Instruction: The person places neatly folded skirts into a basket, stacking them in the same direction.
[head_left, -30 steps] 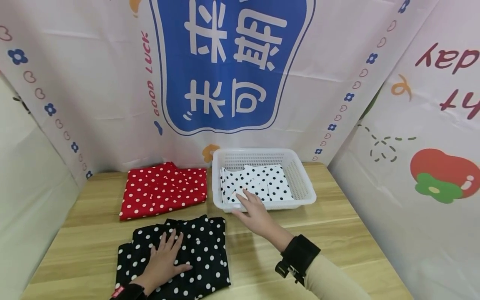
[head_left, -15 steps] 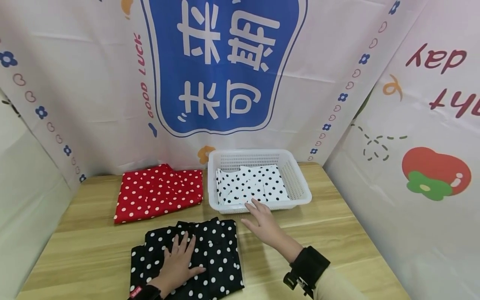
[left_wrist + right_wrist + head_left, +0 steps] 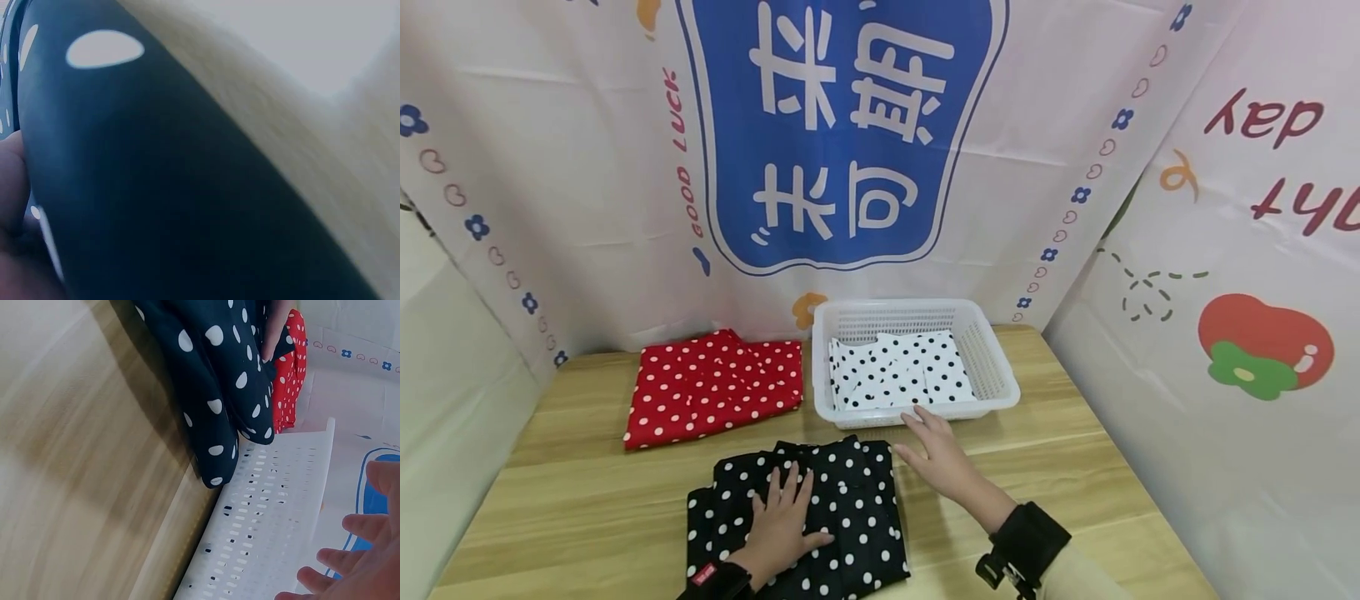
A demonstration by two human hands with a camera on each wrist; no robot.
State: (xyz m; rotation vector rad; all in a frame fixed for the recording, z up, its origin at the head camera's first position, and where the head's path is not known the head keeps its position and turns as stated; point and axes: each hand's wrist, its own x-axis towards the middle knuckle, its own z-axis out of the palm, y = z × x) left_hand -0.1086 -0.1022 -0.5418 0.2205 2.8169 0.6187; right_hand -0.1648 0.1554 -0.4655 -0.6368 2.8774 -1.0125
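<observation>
My left hand (image 3: 782, 521) rests on a folded black cloth with white dots (image 3: 857, 533), its fingers spread and straight. The cloth lies on the wooden table, in layers. In the left wrist view the dark cloth (image 3: 156, 162) fills much of the frame, with part of the hand at the left edge. My right hand (image 3: 943, 458) holds nothing; its fingers are extended near the front rim of a white plastic basket (image 3: 996, 358). Inside the basket lies a folded white cloth with black dots (image 3: 898, 367). The right wrist view shows the spread fingers (image 3: 362, 528) beside the basket's perforated wall (image 3: 250, 512).
A folded red cloth with white dots (image 3: 715, 387) lies at the back left of the wooden table (image 3: 565, 492), left of the basket. Behind the table hangs a printed white sheet (image 3: 602, 167), with more sheeting along both sides.
My left hand and the black cloth under it have slid right, towards the basket's front. The right hand has drawn back from over the basket's front rim. The view has turned slightly right.
</observation>
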